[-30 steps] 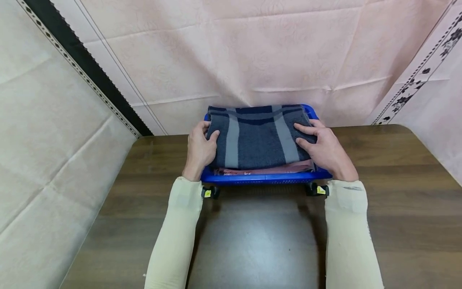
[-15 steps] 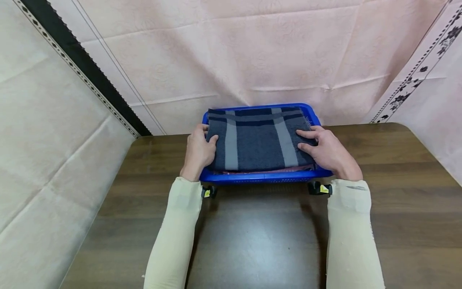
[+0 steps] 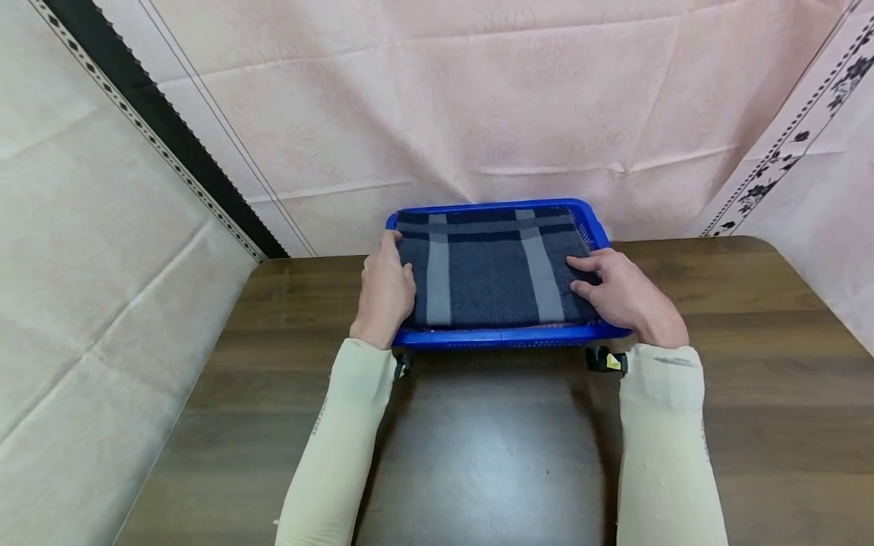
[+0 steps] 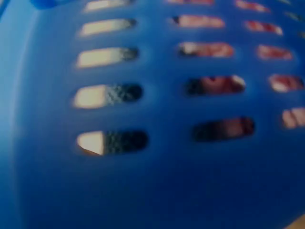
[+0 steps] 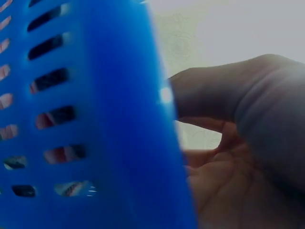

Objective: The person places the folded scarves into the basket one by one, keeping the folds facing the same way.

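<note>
A folded dark blue-grey cloth with lighter stripes (image 3: 488, 277) lies flat in a blue plastic basket (image 3: 495, 339). My left hand (image 3: 385, 292) is at the basket's left side, its fingers along the rim and the thumb by the cloth's edge. On the right, my right hand (image 3: 628, 296) reaches over the rim, with thumb and forefinger touching the cloth's right edge. In the left wrist view the slotted basket wall (image 4: 162, 109) hides the hand. The right wrist view shows the right hand (image 5: 238, 143) beyond the basket's wall (image 5: 128, 114).
The basket stands at the back of a brown wooden table (image 3: 498, 447). Pale patterned fabric (image 3: 444, 98) hangs behind it and at both sides. Pink and red material (image 5: 59, 155) shows through the basket's slots, beneath the cloth.
The cloth has settled lower into the basket and covers most of the pink material at the front. My left hand has shifted and turned slightly inward; my right hand has moved slightly outward and toward me.
</note>
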Available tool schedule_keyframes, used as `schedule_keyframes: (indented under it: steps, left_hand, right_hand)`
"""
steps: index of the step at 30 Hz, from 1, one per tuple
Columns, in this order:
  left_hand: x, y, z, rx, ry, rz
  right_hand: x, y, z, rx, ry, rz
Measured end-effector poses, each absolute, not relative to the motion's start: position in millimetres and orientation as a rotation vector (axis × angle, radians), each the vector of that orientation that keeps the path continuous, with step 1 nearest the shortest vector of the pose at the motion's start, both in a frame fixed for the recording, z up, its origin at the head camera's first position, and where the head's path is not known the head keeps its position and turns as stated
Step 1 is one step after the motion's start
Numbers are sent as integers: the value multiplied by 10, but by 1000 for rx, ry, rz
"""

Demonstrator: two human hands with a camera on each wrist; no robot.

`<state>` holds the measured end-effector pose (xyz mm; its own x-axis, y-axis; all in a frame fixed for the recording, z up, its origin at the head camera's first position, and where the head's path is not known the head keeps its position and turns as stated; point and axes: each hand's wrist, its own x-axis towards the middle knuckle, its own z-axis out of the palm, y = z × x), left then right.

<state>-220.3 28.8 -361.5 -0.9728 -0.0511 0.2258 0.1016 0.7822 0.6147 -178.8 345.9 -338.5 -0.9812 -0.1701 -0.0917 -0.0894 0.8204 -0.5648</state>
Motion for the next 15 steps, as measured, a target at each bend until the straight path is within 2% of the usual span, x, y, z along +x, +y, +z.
schedule_keyframes:
  steps: [15]
  left_hand:
    - [-2198,283,-3608,-224,-3087,-688]
  right_hand:
    - [-1738,3437,-3337,-60,2820,-863]
